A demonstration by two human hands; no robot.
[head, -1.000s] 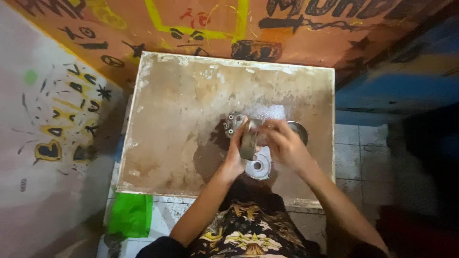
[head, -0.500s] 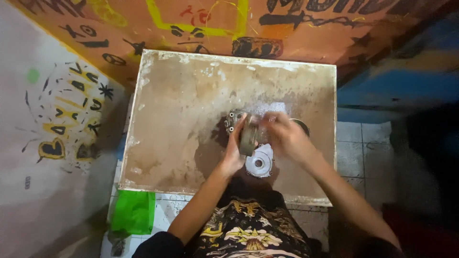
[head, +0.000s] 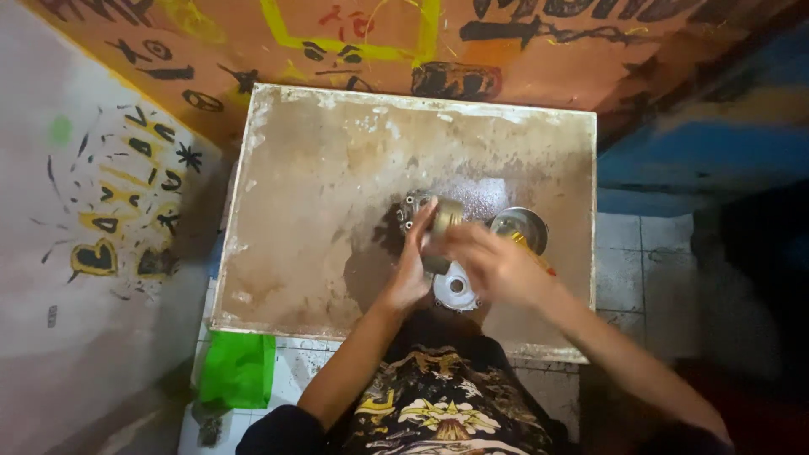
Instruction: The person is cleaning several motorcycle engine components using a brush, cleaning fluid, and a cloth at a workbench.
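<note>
Both hands still on the metal part point(head: 438, 221); left hand point(head: 413, 270) gripping, right hand point(head: 493, 265) blurred, shifted.

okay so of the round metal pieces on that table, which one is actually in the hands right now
The brownish cylindrical part, gripped between the left hand and blurred right hand. The flat silver disc and metal bowl sit on the table.

Both forearms are stretched forward over the bench's near edge. The left hand point(head: 413, 270) is raised upright, fingers extended; the right hand point(head: 493, 265) is blurred beside it.

Grey metal engine part point(head: 431, 217) w/ bolt holes, held upright above worn tabletop; round silver disc point(head: 456, 289) flat just below.
</note>
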